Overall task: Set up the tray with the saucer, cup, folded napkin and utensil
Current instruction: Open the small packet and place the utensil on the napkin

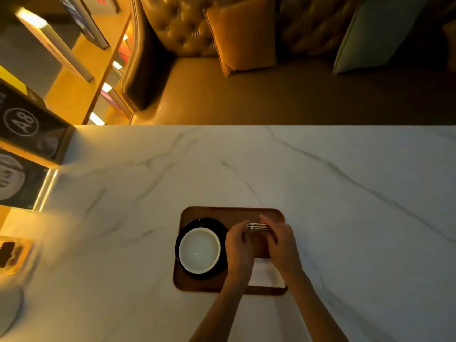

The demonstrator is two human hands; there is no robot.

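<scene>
A brown wooden tray (222,212) lies on the marble table. On its left half a white cup (199,250) stands on a dark saucer (190,224). A white folded napkin (265,274) lies on the tray's right half, partly under my hands. My right hand (281,241) holds a metal fork (256,227) level over the tray's right half, tines pointing left. My left hand (238,248) is beside it, fingertips at the fork's tines; whether they grip it I cannot tell.
The white marble table (320,181) stretches wide around the tray. A brown item in a clear wrapper (11,254) lies at the left edge. Dark signs (24,124) stand at the far left. A leather sofa with cushions (243,35) runs behind the table.
</scene>
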